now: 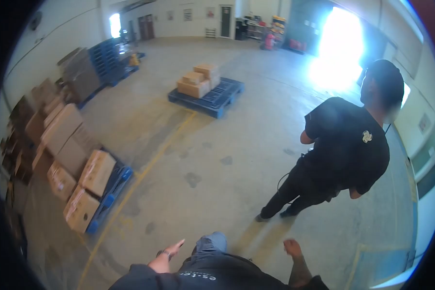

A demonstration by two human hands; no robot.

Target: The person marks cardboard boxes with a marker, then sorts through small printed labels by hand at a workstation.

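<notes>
At the bottom of the head view, my left hand point(173, 249) hangs beside my body with its fingers stretched out and holding nothing; a band is round its wrist. My right hand point(292, 247) is on the other side of my body, its fingers curled in; whether anything is inside them is too small to tell. Neither hand touches a box or a pallet. Nearest to my right hand is the floor near the feet of another person point(348, 145) in dark clothes, who stands ahead on the right with their back to me.
A blue pallet point(232, 92) with several cardboard boxes point(192, 88) stands ahead. Another blue pallet point(112, 191) with larger boxes point(96, 171) is at the left, beside a yellow floor line point(145, 170). Stacked blue pallets point(104, 60) stand farther back. A bright doorway point(340, 46) is at the back right.
</notes>
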